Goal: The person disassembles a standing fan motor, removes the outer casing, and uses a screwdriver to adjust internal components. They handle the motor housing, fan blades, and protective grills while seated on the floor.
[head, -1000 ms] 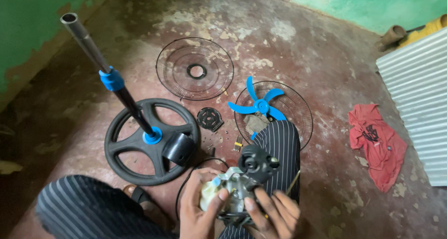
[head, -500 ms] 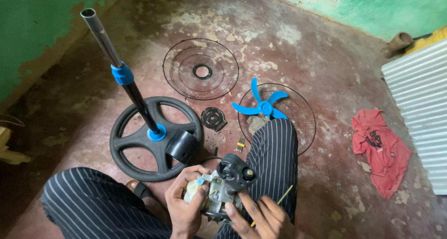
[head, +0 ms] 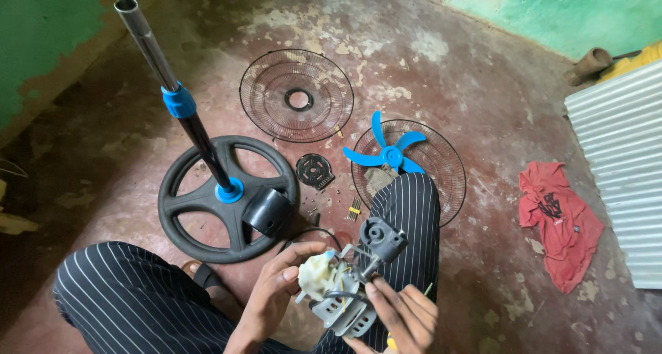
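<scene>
The fan is well taken apart, as far as I can judge from how the pieces lie. The stand point(head: 227, 201), a black round base with its pole and blue collar, sits upright on the floor to the person's left. One wire guard point(head: 296, 95) lies flat further off, and the other guard point(head: 441, 171) lies by the knee with the blue blade point(head: 389, 154) resting on it. A small black round cap point(head: 314, 170) and a few loose screws point(head: 354, 208) sit on the floor between them. What seems left is the work on the motor itself, which has no housing on it.

The motor point(head: 345, 285) is held up over the person's lap, between the striped trouser legs. It is a bare grey metal frame with a cream plastic gear case at one end, a dark grey neck piece sticking up at the other, and thin wires looped across it.

The left hand point(head: 272, 295) cups it from the side, fingers curled and thumb pressed on the cream part. The right hand point(head: 400, 316) supports it from below, fingers close together against the metal frame; a thin yellow-handled tool shows just under this hand, though I cannot tell how it is held.

A red cloth point(head: 562, 219) lies crumpled on the floor to the right, near a corrugated metal sheet point(head: 620, 154).
</scene>
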